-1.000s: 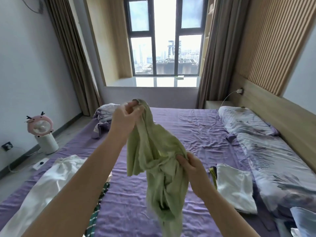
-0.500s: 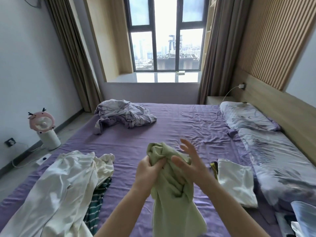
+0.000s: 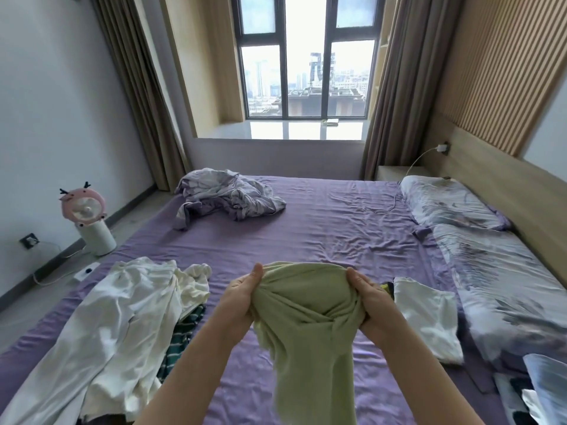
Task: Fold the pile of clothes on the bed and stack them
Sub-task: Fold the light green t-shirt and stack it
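**Item in hand: green garment, unfolded**

We hold the green garment [image 3: 306,314] up over the near middle of the bed [image 3: 331,228]. Our left hand [image 3: 241,297] and right hand [image 3: 372,305] each make a closed grip on a bunched side of its upper edge, fingers curled into the cloth, thumbs up. The top stretches between the two grips; the rest hangs twisted toward us, clear of the sheet as far as we can tell.

Outward from the grip:
- Right, just beside the right hand: a folded white piece [image 3: 429,317], flat on the bed, a dark-and-yellow scrap showing at its near edge.
- Left: the white pile [image 3: 122,317], loose and crumpled, with a green striped garment [image 3: 181,335] partly under it.
- Far left of the bed: a crumpled lilac heap [image 3: 227,194], bedding or clothing, we cannot tell.
- Along the headboard side: the pillows [image 3: 451,204].
- On the floor, left: a pink fan [image 3: 86,210].

Progress, as we judge it: early. One piece looks folded; the green one is not yet laid out, and the white pile remains.

Writing or labels: none legible.
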`<move>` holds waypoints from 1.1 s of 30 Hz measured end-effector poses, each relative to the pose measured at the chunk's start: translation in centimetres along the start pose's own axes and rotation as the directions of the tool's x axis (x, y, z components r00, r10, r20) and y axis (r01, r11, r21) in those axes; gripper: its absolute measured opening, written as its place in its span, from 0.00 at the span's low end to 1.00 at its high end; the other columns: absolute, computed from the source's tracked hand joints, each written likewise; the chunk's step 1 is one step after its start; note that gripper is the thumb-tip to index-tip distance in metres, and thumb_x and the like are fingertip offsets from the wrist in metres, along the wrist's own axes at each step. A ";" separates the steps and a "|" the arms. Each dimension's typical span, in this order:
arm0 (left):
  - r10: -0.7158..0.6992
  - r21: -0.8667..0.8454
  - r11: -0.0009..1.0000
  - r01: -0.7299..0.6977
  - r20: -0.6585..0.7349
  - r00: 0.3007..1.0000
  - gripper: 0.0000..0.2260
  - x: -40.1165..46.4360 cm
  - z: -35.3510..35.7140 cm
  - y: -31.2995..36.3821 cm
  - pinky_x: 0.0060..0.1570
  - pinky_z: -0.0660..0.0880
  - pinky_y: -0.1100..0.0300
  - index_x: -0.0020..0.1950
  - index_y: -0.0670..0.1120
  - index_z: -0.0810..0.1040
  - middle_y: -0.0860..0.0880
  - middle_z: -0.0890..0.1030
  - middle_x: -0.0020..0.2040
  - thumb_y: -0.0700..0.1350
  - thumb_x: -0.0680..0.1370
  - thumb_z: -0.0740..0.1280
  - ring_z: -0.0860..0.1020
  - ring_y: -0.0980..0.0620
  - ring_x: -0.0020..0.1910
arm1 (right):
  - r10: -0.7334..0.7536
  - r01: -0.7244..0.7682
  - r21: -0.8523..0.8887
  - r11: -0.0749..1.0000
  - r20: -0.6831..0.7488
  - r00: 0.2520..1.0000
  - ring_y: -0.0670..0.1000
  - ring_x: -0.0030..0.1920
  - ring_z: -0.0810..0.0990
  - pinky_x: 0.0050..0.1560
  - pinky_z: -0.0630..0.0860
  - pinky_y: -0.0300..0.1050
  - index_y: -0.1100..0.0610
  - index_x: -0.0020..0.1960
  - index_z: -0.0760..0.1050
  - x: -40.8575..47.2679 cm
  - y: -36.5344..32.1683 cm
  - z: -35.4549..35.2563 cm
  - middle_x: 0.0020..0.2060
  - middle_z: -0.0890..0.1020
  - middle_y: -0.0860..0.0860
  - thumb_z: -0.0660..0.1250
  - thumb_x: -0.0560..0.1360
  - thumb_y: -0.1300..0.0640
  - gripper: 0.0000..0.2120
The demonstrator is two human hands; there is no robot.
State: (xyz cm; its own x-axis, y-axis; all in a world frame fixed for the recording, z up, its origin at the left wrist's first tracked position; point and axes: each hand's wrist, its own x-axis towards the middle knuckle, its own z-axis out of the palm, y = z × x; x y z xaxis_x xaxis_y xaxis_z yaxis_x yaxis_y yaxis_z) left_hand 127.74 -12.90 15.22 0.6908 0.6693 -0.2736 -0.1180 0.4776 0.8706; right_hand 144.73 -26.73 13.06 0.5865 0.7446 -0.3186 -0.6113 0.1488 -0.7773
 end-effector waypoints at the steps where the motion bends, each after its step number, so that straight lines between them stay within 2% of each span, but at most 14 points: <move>1: -0.017 -0.067 0.998 0.019 0.033 0.999 0.18 -0.2 -0.3 0.2 0.37 0.80 0.56 0.54 0.36 0.80 0.38 0.84 0.48 0.50 0.78 0.61 0.84 0.46 0.44 | 0.008 -0.007 0.009 1.000 -0.002 1.000 0.55 0.39 0.83 0.39 0.83 0.48 0.62 0.54 0.77 0.1 0.0 -0.1 0.45 0.83 0.60 0.61 0.80 0.59 0.09; 4: -0.058 -0.183 0.980 0.077 0.102 0.993 0.20 -0.4 -0.2 0.2 0.43 0.81 0.52 0.58 0.34 0.78 0.35 0.81 0.55 0.50 0.79 0.60 0.82 0.43 0.50 | -0.199 0.179 -0.411 0.894 -0.008 0.980 0.49 0.40 0.81 0.39 0.79 0.39 0.57 0.49 0.78 0.0 1.0 0.2 0.44 0.82 0.57 0.62 0.80 0.61 0.06; 6: -0.073 -0.235 0.966 0.109 0.155 0.985 0.21 -0.5 0.5 0.2 0.43 0.81 0.51 0.56 0.34 0.80 0.35 0.81 0.55 0.51 0.78 0.60 0.82 0.42 0.51 | -0.525 0.402 -0.749 0.527 0.086 0.847 0.48 0.49 0.78 0.49 0.75 0.41 0.52 0.49 0.77 -0.4 1.7 0.4 0.49 0.80 0.52 0.66 0.77 0.58 0.03; 7: -0.075 -0.255 0.959 0.122 0.186 0.980 0.21 -0.5 0.9 0.3 0.42 0.81 0.52 0.53 0.34 0.82 0.35 0.82 0.53 0.51 0.78 0.60 0.83 0.42 0.50 | -0.628 0.492 -0.779 0.389 0.166 0.760 0.47 0.51 0.77 0.51 0.73 0.41 0.50 0.48 0.77 -0.8 2.0 0.6 0.48 0.79 0.49 0.68 0.76 0.56 0.02; 9: -0.072 -0.281 0.950 0.135 0.224 0.972 0.21 -0.5 1.4 0.4 0.40 0.81 0.51 0.49 0.34 0.84 0.34 0.82 0.51 0.51 0.77 0.60 0.83 0.41 0.48 | -0.652 0.601 -0.733 0.319 0.291 0.700 0.42 0.48 0.77 0.48 0.72 0.34 0.45 0.44 0.77 -1.8 2.9 1.3 0.46 0.79 0.44 0.71 0.72 0.50 0.03; 12: -0.065 -0.265 0.957 0.115 0.187 0.980 0.21 -0.3 1.5 0.4 0.46 0.81 0.48 0.55 0.32 0.79 0.33 0.80 0.52 0.49 0.78 0.61 0.82 0.40 0.48 | -0.569 0.613 -0.729 0.305 0.377 0.731 0.40 0.43 0.78 0.43 0.72 0.30 0.42 0.42 0.77 -2.2 3.9 2.6 0.43 0.79 0.42 0.74 0.71 0.57 0.10; 15: 0.013 -0.207 0.978 0.015 0.135 0.991 0.18 -0.1 0.9 0.4 0.45 0.82 0.50 0.61 0.36 0.75 0.36 0.81 0.51 0.45 0.76 0.65 0.82 0.42 0.47 | -0.504 0.545 -0.739 0.397 0.321 0.802 0.39 0.36 0.78 0.40 0.73 0.34 0.39 0.38 0.78 -1.9 3.1 3.0 0.33 0.81 0.41 0.71 0.73 0.62 0.17; 18: 0.114 0.068 0.991 -0.118 0.059 0.992 0.20 -0.2 -0.4 0.5 0.40 0.80 0.60 0.60 0.48 0.77 0.47 0.85 0.51 0.46 0.69 0.72 0.84 0.50 0.47 | -0.517 0.527 -0.748 0.403 0.289 0.806 0.45 0.37 0.80 0.42 0.76 0.42 0.44 0.39 0.78 -1.5 0.8 3.1 0.32 0.82 0.43 0.67 0.76 0.63 0.15; 21: 0.135 0.332 0.932 -0.144 0.050 0.990 0.20 -0.3 -2.0 0.6 0.41 0.79 0.65 0.59 0.52 0.78 0.50 0.84 0.53 0.48 0.68 0.75 0.83 0.54 0.49 | -0.535 0.514 -0.663 0.544 0.198 0.821 0.52 0.33 0.80 0.40 0.81 0.50 0.50 0.40 0.76 -1.1 -2.0 4.3 0.31 0.79 0.51 0.63 0.79 0.61 0.11; 23: 0.202 0.496 0.854 -0.155 -0.043 0.978 0.18 -0.2 -2.6 0.8 0.44 0.78 0.64 0.57 0.51 0.77 0.46 0.81 0.56 0.50 0.70 0.75 0.82 0.53 0.50 | -0.466 0.452 -0.675 0.583 0.178 0.867 0.50 0.30 0.76 0.32 0.78 0.46 0.54 0.42 0.75 -0.5 -3.2 5.5 0.30 0.74 0.51 0.61 0.80 0.59 0.10; 26: 0.432 0.747 0.637 -0.192 -0.139 0.891 0.32 -0.4 -2.0 0.7 0.54 0.69 0.63 0.65 0.51 0.67 0.49 0.67 0.60 0.61 0.67 0.73 0.70 0.53 0.57 | -0.405 0.391 -0.765 0.512 0.186 0.895 0.48 0.30 0.72 0.33 0.72 0.44 0.60 0.47 0.75 0.3 -3.4 6.7 0.30 0.72 0.50 0.59 0.81 0.58 0.09; 29: 0.556 0.821 0.462 -0.335 0.026 0.831 0.32 -1.8 -0.4 0.1 0.46 0.72 0.67 0.59 0.55 0.68 0.55 0.63 0.57 0.70 0.63 0.71 0.71 0.56 0.52 | -0.426 0.371 -0.796 0.479 0.159 0.891 0.49 0.32 0.72 0.37 0.70 0.46 0.59 0.46 0.74 0.8 -3.3 7.5 0.31 0.73 0.50 0.58 0.81 0.57 0.09; 32: 0.516 0.908 0.273 -0.319 0.141 0.845 0.25 -2.2 1.4 -1.2 0.41 0.77 0.57 0.46 0.55 0.72 0.59 0.65 0.52 0.71 0.61 0.68 0.76 0.57 0.43 | -0.340 0.320 -0.665 0.675 0.105 0.935 0.51 0.29 0.76 0.28 0.74 0.43 0.58 0.42 0.72 0.9 -3.3 8.5 0.33 0.75 0.54 0.58 0.82 0.58 0.10; 33: 0.516 0.905 0.277 -0.323 0.143 0.844 0.21 -2.0 1.9 -1.3 0.42 0.76 0.57 0.44 0.52 0.73 0.58 0.67 0.50 0.67 0.63 0.70 0.76 0.55 0.42 | -0.302 0.303 -0.601 0.740 0.107 0.947 0.52 0.29 0.78 0.26 0.75 0.43 0.59 0.43 0.71 0.7 -3.3 8.8 0.34 0.77 0.56 0.57 0.82 0.59 0.10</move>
State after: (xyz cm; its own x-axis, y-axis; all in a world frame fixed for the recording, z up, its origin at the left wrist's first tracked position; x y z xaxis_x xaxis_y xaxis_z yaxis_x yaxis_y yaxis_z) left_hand 127.89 -15.98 15.43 0.6245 0.7302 0.2773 0.3895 -0.5988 0.6998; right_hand 142.50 -20.99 20.12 0.6833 0.7301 -0.0093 0.0450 -0.0548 -0.9975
